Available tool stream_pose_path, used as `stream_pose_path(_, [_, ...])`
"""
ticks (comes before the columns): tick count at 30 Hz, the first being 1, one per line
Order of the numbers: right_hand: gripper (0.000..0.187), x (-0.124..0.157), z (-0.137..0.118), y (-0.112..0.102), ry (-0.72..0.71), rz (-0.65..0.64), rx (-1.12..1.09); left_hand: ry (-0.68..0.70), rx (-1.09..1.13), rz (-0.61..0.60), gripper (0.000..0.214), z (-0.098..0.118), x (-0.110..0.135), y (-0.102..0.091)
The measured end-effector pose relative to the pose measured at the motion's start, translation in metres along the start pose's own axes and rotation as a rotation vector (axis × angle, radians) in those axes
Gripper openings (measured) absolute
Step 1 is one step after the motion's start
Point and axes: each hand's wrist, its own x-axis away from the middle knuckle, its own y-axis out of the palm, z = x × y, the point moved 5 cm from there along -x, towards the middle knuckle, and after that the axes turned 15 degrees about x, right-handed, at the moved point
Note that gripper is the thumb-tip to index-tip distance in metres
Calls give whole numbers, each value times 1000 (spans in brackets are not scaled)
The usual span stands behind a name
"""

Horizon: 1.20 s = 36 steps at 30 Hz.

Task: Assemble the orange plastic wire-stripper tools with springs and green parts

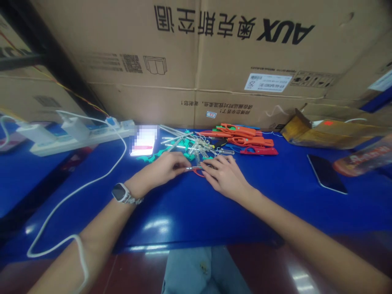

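Note:
My left hand (163,167), with a watch on its wrist, pinches one end of a small red lighter casing (198,172) low over the blue table. A thin silvery part shows along the casing. The bent fingers of my right hand (225,173) close on its other end and hide much of it. Right behind my fingers lies a pile of lighter parts: metal tubes (173,131), green plastic pieces (157,155) and clear pieces with thin white wires (196,148). Orange lighter casings (249,141) are stacked to the right of the pile, with a red one (259,151) in front.
A lit phone (143,141) lies left of the parts, near a white power strip (82,139). Its white cable (87,192) loops across my left forearm. On the right are a dark phone (326,173), a bottle (364,157) and an open carton (333,130). Large cardboard (183,77) stands behind.

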Motion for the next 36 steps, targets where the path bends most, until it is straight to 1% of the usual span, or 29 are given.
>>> stream_pose_path(6, [36, 0, 0, 0, 7, 6, -2, 63, 76, 31, 15, -5, -1, 1])
stream_pose_path(11, [35, 1, 1, 1, 10, 7, -2, 60, 114, 15, 15, -7, -1, 3])
stream_pose_path(16, [35, 0, 1, 2, 13, 4, -12, 69, -3, -17, 21, 1, 0, 6])
stream_pose_path(20, [34, 1, 0, 2, 20, -5, -22, 86, -77, -8, 26, 1, 1, 10])
stream_pose_path(25, [34, 2, 1, 2, 23, -9, -65, 86, -84, -5, 25, -3, 1, 11])
stream_pose_path(32, [33, 2, 3, 3, 33, 15, -116, 98, -30, -48, 26, 2, 0, 5])
stream_pose_path(36, [33, 2, 4, 3, 36, 20, -130, 86, -92, -64, 27, 5, 1, 7])
